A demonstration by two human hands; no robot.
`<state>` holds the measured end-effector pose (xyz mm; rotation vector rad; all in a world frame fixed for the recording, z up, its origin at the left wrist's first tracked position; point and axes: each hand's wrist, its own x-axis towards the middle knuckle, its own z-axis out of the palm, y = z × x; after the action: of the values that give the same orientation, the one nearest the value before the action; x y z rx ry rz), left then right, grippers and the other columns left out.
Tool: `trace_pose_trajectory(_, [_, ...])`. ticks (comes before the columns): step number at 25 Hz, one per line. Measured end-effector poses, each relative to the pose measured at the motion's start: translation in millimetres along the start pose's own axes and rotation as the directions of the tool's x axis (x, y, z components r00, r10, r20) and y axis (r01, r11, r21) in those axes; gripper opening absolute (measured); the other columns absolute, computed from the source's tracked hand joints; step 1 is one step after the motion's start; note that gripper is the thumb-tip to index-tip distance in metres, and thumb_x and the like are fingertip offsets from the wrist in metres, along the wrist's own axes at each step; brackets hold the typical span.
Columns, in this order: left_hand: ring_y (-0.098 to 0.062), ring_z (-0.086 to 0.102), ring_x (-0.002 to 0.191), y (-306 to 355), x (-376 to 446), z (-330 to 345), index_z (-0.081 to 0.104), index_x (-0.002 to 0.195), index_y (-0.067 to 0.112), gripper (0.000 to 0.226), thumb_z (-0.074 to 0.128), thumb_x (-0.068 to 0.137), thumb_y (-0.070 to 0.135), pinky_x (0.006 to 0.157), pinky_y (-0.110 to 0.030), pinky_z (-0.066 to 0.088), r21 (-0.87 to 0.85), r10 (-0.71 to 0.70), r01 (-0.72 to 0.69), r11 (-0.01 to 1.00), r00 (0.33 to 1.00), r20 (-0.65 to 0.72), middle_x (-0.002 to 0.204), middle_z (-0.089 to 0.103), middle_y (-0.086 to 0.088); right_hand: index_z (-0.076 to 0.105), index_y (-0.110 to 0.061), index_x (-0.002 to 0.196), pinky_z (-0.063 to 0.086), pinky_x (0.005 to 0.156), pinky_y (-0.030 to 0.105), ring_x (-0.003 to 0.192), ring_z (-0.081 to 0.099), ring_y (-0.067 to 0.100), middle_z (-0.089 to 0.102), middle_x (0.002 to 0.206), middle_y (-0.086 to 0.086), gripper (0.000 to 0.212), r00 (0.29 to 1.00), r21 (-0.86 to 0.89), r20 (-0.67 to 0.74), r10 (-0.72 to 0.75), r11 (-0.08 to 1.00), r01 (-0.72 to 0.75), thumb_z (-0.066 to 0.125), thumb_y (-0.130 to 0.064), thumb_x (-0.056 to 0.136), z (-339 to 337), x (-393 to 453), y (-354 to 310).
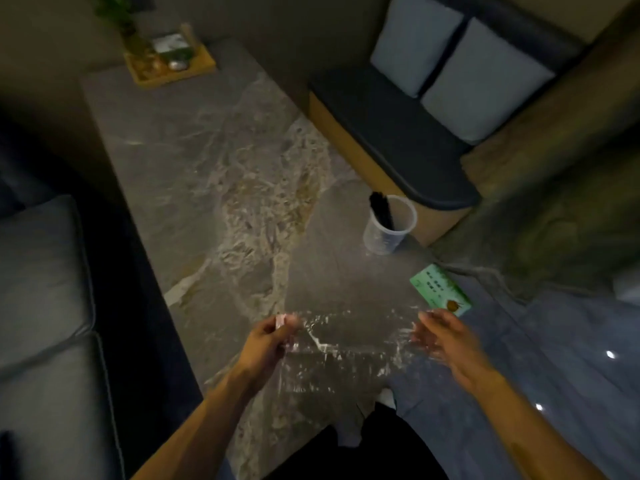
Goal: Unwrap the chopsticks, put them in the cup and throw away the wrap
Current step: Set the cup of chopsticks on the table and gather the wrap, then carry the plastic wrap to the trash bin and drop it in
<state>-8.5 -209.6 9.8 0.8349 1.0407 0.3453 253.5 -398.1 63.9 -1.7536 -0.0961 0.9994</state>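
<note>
Nearest, left hand (268,336) closed in a pinch on a small pinkish-white scrap, seemingly the crumpled wrap (281,321), held just above the near edge of the table (194,161). Right hand (441,336) level with it and well apart, fingers spread and loose, holding nothing visible; blurred, so hard to say more. Judged light, thin and soft, likely to spring back out or flutter off if loosely held; best kept balled tight between thumb and fingertips, gripped at the middle of the wad and not by a trailing corner. Just beyond the right hand, a green card (440,292) flat near the table edge. Farther ahead of the right hand, a clear plastic cup (388,225) upright with dark chopsticks (380,209) already standing inside, leaning against the rim. Cup probably light and easy to tip. No bin in view. Far beyond the left hand, a wooden tray (169,60) at the table's far end.
</note>
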Motion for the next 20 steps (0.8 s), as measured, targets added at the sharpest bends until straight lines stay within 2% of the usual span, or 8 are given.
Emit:
trace_pose_trajectory(2, [-0.021, 0.055, 0.068, 3.7, 2.6, 36.9, 0.066, 0.107, -0.005, 0.034, 0.071, 0.084, 0.019, 0.054, -0.027, 0.041, -0.028, -0.02, 0.024, 0.999, 0.992, 0.123, 0.09, 0.06, -0.018, 0.063, -0.014, 0.087, 0.054, 0.051, 0.026, 0.057, 0.067, 0.012, 0.07, 0.067, 0.0, 0.006, 0.989, 0.084, -0.137, -0.048, 0.995, 0.06, 0.065, -0.019, 0.089, -28.0, -14.9, 2.0])
trace_pose_trajectory(4, [-0.016, 0.062, 0.069, 3.3, 4.8, 70.2, 0.069, 0.104, -0.002, 0.035, 0.071, 0.083, 0.026, 0.055, -0.024, 0.046, 0.075, -0.051, 0.038, 0.996, 0.982, 0.183, 0.089, 0.07, -0.011, 0.063, -0.018, 0.086, 0.051, 0.048, 0.025, 0.055, 0.064, 0.008, 0.068, 0.067, -0.002, 0.006, 0.962, 0.09, -0.262, -0.083, 0.99, 0.11, 0.064, -0.022, 0.09, -55.5, -28.6, 6.3])
trace_pose_trajectory(6, [-0.014, 0.057, 0.062, 0.3, 7.3, 101.3, 0.072, 0.095, -0.002, 0.041, 0.074, 0.079, 0.036, 0.054, -0.023, 0.045, 0.214, -0.037, -0.007, 0.977, 0.978, 0.204, 0.076, 0.069, -0.007, 0.062, -0.022, 0.082, 0.047, 0.048, 0.024, 0.054, 0.06, 0.007, 0.066, 0.068, -0.002, 0.009, 0.925, 0.049, -0.36, -0.122, 0.988, 0.149, 0.062, -0.024, 0.091, -82.3, -41.6, 12.2])
trace_pose_trajectory(9, [-0.013, 0.047, 0.051, -5.1, 5.6, 153.5, 0.068, 0.069, 0.011, 0.036, 0.074, 0.08, 0.045, 0.05, -0.026, 0.04, 0.422, 0.072, -0.182, 0.888, 0.962, 0.264, 0.055, 0.056, 0.001, 0.056, -0.017, 0.072, 0.043, 0.041, 0.021, 0.047, 0.05, 0.007, 0.056, 0.057, -0.002, 0.024, 0.858, -0.059, -0.461, -0.227, 0.973, 0.225, 0.057, -0.025, 0.094, -126.8, -61.3, 24.3])
trace_pose_trajectory(11, [-0.007, 0.045, 0.047, -11.2, 1.4, 188.5, 0.058, 0.056, 0.02, 0.039, 0.068, 0.087, 0.042, 0.048, -0.021, 0.038, 0.508, 0.169, -0.329, 0.796, 0.927, 0.336, 0.048, 0.051, 0.008, 0.049, -0.016, 0.067, 0.043, 0.048, 0.026, 0.047, 0.046, 0.011, 0.05, 0.053, -0.002, 0.031, 0.793, -0.203, -0.531, -0.299, 0.953, 0.223, 0.055, -0.027, 0.095, -156.7, -72.3, 35.3])
trace_pose_trajectory(13, [-0.003, 0.04, 0.043, -19.5, -7.2, 227.8, 0.05, 0.052, 0.02, 0.046, 0.064, 0.09, 0.041, 0.044, -0.018, 0.034, 0.549, 0.259, -0.47, 0.691, 0.87, 0.42, 0.044, 0.046, 0.009, 0.046, -0.021, 0.071, 0.039, 0.057, 0.026, 0.054, 0.044, 0.008, 0.046, 0.058, -0.008, 0.027, 0.712, -0.241, -0.625, -0.319, 0.947, 0.213, 0.055, -0.026, 0.095, -191.0, -84.8, 48.6])
trace_pose_trajectory(17, [-0.004, 0.035, 0.046, -41.2, -26.6, 312.0, 0.043, 0.056, 0.016, 0.046, 0.06, 0.093, 0.036, 0.045, -0.019, 0.029, 0.526, 0.296, -0.605, 0.598, 0.776, 0.557, 0.048, 0.039, 0.007, 0.051, -0.024, 0.075, 0.04, 0.054, 0.028, 0.054, 0.043, 0.011, 0.047, 0.059, -0.005, 0.022, 0.637, -0.143, -0.734, -0.236, 0.97, 0.195, 0.055, -0.033, 0.094, -263.3, -105.2, 84.4])
trace_pose_trajectory(20, [-0.004, 0.034, 0.046, -58.6, -37.7, 376.2, 0.041, 0.055, 0.017, 0.045, 0.06, 0.094, 0.029, 0.046, -0.024, 0.027, 0.527, 0.313, -0.686, 0.502, 0.712, 0.629, 0.049, 0.038, 0.006, 0.056, -0.024, 0.071, 0.034, 0.041, 0.02, 0.045, 0.037, 0.009, 0.044, 0.054, -0.003, 0.023, 0.706, 0.18, -0.706, -0.052, 0.951, 0.25, 0.058, -0.034, 0.092, -316.3, -118.0, 109.4])
